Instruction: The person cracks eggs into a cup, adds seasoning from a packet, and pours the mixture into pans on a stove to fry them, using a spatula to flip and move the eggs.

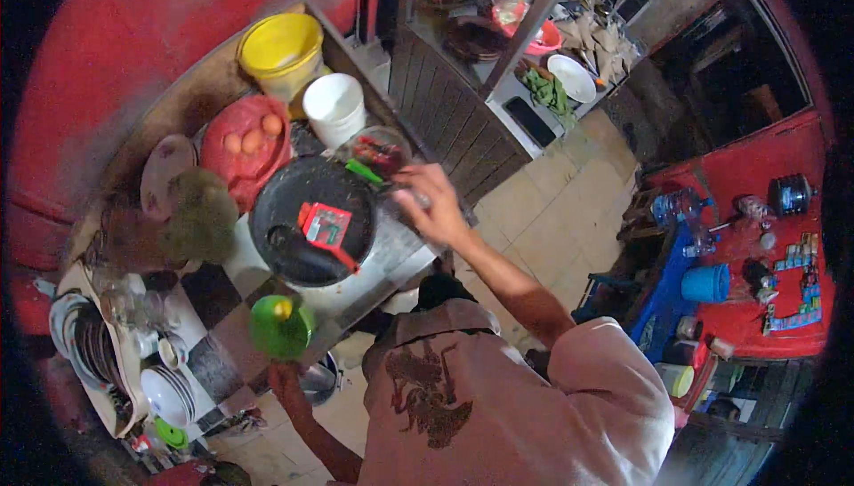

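My left hand (285,379) grips a green plastic bowl (267,336) from below, near the table's front edge. A small yellow thing (283,308) shows in the bowl, too blurred to name. My right hand (434,209) is closed around one end of a green-handled utensil (363,171), whose working part I cannot make out. Just beyond those fingers stands a clear bowl (380,146) with red contents, perhaps chillies. Between my hands lies a wide, round black dish (280,186), perhaps a mortar or pan. A small red item (327,226), perhaps a packet, rests in it.
Behind the dish stand a white bucket (333,102), a yellow bucket (280,46) and a red plastic-lined container (233,119) with three eggs (251,141). Stacked white bowls (167,396) and plates (93,346) sit at left. A phone (529,120) lies on the counter's edge.
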The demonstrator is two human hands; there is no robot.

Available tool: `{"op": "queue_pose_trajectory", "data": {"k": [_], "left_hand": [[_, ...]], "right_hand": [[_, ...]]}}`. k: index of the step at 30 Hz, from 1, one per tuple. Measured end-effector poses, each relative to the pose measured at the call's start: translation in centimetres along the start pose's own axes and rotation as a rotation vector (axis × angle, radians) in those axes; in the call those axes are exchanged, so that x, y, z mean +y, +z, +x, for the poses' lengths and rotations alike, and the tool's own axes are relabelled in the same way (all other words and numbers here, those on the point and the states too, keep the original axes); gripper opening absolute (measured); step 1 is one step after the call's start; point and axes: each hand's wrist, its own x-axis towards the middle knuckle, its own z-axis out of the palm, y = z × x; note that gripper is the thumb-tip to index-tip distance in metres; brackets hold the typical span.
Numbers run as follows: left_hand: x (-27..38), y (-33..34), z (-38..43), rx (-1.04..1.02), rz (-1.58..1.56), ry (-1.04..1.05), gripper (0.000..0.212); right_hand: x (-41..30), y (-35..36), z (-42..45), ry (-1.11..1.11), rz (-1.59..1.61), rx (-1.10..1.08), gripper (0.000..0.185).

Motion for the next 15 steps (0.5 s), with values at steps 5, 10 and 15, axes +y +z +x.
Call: {"op": "queue_pose_trajectory", "data": {"k": [5, 10, 15], "left_hand": [[-3.3, -0.3, -1.5, 0.102, 0.335, 0.026, 0.019], [9.3, 14.6, -1.5, 0.164, -0.45, 0.132, 0.023], [11.1, 22.6, -0.8, 0.089, -0.494, 0.14, 0.023]], "right_hand": [[14.4, -9.7, -1.1, 0.164, -0.366, 0.223, 0.032], [26.9, -16.4, -2.3, 0.232, -0.735, 0.132, 0.059], [29.9, -18.4, -3.2, 0.21, -0.776, -0.096, 0.056]]}}
